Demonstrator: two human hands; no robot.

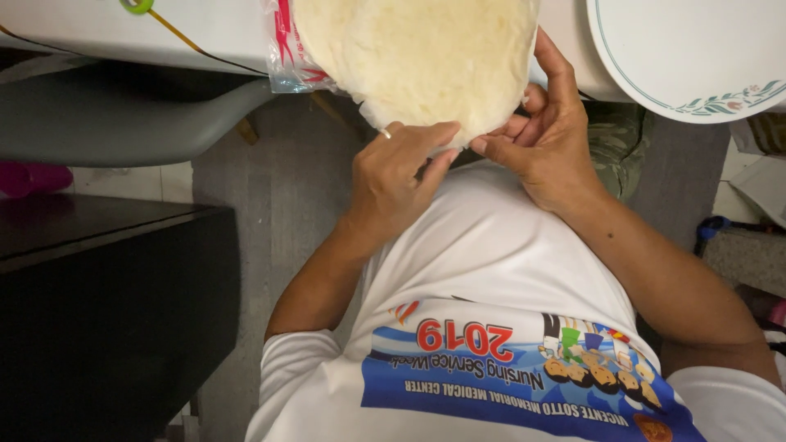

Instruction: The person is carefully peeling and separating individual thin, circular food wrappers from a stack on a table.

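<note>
A stack of pale round flatbreads (417,57) hangs over the near edge of a white table (164,33), partly out of a clear plastic bag with red print (286,53). My left hand (393,176), a ring on one finger, pinches the stack's lower edge with thumb and fingertips. My right hand (544,139) grips the same edge from the right, its fingers reaching up behind the flatbreads. The two hands nearly touch at the fingertips, just above my white printed shirt.
A white plate with a thin green rim line and a floral motif (696,57) sits on the table at top right. A grey chair seat (123,115) and a black cabinet (106,311) stand on the left. Grey floor lies between.
</note>
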